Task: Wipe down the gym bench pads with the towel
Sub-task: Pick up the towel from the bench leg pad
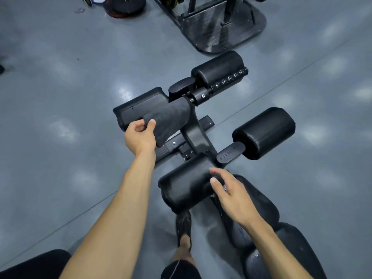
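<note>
A black gym bench stands on the grey floor, with several black roller pads at its far end. A dark grey towel [168, 119] is draped over the far left roller pad [136, 104]. My left hand [141, 135] grips the towel's near edge against that pad. On top of the near left roller pad [185, 186] rests my right hand [231, 196], fingers spread and nothing held. The near right roller pad [265, 131] and the far right roller pad [219, 69] are bare. The bench's seat pad [259, 202] runs toward the bottom right under my right arm.
A black machine base [221, 31] stands on the floor beyond the bench. Black weight plates [126, 7] lie at the top left. My foot in a dark shoe [183, 226] is planted left of the seat pad. Open grey floor lies on both sides.
</note>
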`<act>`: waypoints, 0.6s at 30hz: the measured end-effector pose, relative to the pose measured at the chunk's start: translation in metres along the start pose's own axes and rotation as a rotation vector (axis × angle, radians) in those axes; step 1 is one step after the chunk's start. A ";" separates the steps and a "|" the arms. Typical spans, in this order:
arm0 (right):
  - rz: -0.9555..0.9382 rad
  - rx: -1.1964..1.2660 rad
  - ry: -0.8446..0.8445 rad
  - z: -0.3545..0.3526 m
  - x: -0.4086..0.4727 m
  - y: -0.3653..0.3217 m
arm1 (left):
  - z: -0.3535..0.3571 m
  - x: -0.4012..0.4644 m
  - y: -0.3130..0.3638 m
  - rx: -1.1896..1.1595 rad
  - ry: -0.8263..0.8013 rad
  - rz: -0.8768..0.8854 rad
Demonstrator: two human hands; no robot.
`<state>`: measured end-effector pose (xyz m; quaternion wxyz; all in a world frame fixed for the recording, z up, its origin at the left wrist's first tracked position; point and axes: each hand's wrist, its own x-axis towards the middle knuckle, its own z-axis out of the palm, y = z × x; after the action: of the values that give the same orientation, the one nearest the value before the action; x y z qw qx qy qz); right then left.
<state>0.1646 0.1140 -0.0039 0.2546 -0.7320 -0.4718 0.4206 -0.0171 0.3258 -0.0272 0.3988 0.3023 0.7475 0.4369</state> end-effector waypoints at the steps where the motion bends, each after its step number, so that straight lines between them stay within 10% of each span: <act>1: 0.000 0.003 0.009 -0.002 -0.007 0.003 | -0.001 -0.003 0.001 -0.035 -0.005 -0.003; 18: -0.059 0.295 0.154 -0.047 -0.245 0.112 | -0.131 -0.280 -0.028 -0.023 -0.536 0.138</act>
<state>0.2089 -0.1540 0.0259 0.4069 -0.7025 -0.4051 0.4205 0.0069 0.0356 0.0797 0.5550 0.4528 0.5877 0.3761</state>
